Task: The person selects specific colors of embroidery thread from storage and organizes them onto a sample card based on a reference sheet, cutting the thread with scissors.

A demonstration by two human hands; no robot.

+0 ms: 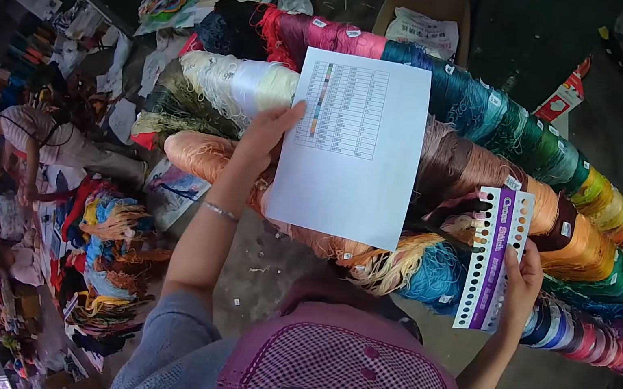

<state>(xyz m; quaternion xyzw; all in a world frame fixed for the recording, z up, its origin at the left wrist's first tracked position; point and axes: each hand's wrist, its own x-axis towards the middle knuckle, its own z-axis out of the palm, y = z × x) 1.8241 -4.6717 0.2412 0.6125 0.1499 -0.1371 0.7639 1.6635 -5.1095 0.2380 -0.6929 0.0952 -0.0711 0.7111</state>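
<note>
My left hand (268, 134) grips the left edge of a white paper sheet (341, 191), its thumb lying on the front. A printed table with a column of small colour blocks fills the upper part of the sheet. Lower on the right, my right hand (522, 281) pinches a white and purple cross stitch thread card (494, 262) by its right edge. Punched holes run down both sides of the card, and a few threads hang at its upper left. Behind both lie long rows of coloured thread skeins (464, 167), partly hidden by the sheet.
A cardboard box (434, 5) with a printed bag stands at the top. More hanks of yarn (114, 244) hang at the left, near a bending person (61, 140). A red and white packet (563, 96) lies on the floor at upper right.
</note>
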